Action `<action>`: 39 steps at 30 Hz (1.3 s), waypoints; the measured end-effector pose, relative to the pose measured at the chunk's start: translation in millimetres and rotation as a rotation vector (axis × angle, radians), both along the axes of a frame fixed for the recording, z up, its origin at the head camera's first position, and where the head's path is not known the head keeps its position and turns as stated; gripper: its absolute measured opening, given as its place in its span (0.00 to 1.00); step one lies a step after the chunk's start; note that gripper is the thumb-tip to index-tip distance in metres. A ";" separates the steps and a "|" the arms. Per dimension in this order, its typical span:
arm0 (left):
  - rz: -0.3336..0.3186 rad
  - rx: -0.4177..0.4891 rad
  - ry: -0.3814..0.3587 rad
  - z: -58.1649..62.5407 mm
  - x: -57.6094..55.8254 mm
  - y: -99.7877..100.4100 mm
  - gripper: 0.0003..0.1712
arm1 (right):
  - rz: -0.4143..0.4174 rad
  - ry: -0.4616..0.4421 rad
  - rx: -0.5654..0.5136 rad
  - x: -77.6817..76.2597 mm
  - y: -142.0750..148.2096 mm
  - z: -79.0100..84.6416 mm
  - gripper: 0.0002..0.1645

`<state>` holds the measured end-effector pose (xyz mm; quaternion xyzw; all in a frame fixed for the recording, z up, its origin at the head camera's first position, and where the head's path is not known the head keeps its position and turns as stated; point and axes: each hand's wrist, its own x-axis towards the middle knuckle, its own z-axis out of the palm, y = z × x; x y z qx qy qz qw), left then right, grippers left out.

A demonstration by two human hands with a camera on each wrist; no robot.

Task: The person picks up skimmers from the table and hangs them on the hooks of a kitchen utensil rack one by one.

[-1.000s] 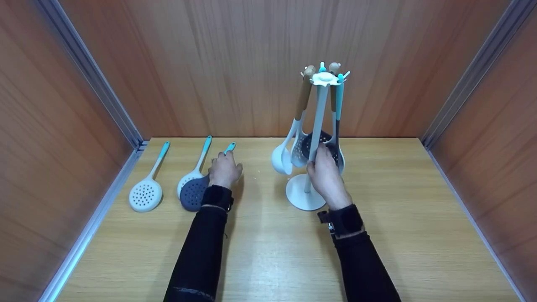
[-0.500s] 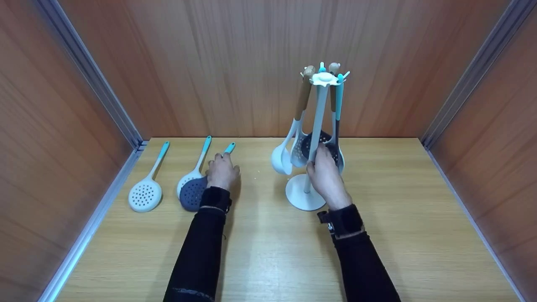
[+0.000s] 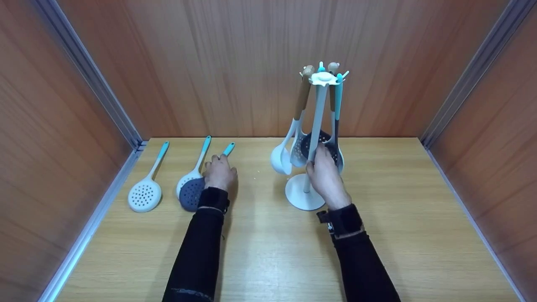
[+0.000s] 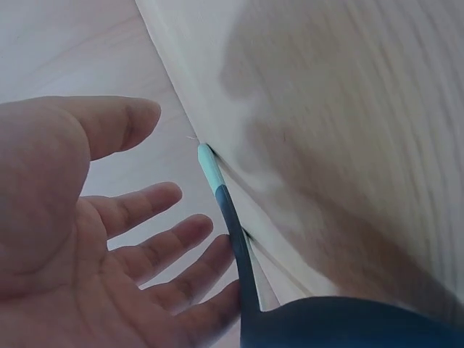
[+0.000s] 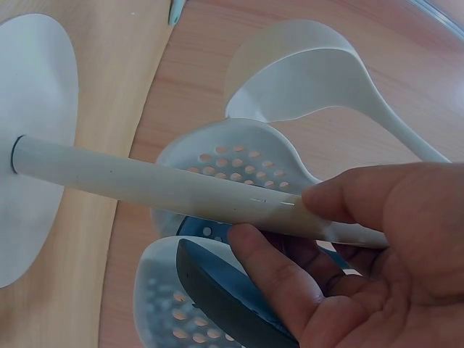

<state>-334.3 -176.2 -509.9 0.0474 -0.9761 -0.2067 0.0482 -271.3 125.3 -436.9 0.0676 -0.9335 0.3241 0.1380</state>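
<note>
My left hand [image 3: 220,172] is over the dark skimmer [image 3: 191,195] with a turquoise handle end, lying on the table. The left wrist view has the fingers loosely extended, fingertips right at the skimmer's dark shaft [image 4: 237,235], thumb well apart. My right hand [image 3: 326,178] holds the post of a white utensil stand [image 3: 316,121], thumb on one side and fingers on the other. Hanging from the stand are a white ladle [image 3: 281,158], a pale slotted utensil [image 5: 239,156], a dark perforated one [image 3: 308,146] and others, partly hidden behind the hand and post.
A white skimmer [image 3: 145,195] with a turquoise handle lies at the far left of the table [image 3: 268,251]. Another white skimmer [image 3: 196,173] lies partly under the dark one. Wooden panels [image 3: 235,63] enclose the back and both sides.
My left hand has shifted slightly left and back toward me along the dark skimmer, showing a little more of its handle. The right hand stays on the post.
</note>
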 end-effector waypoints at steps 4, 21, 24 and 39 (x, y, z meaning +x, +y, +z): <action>0.002 -0.021 0.001 0.3 0.1 -2.9 0.32 | -0.004 -0.004 0.002 0.3 -0.2 -0.5 0.33; 0.012 -0.044 -0.058 -1.1 -3.3 -10.2 0.28 | -0.015 -0.024 -0.010 -0.3 -0.9 0.4 0.34; 0.011 -0.062 -0.057 -1.1 -2.3 -11.1 0.28 | -0.017 -0.023 -0.013 0.0 -0.8 0.4 0.34; -0.002 -0.060 -0.063 -0.3 -1.4 -12.4 0.27 | -0.009 -0.021 -0.022 0.1 -0.3 0.2 0.35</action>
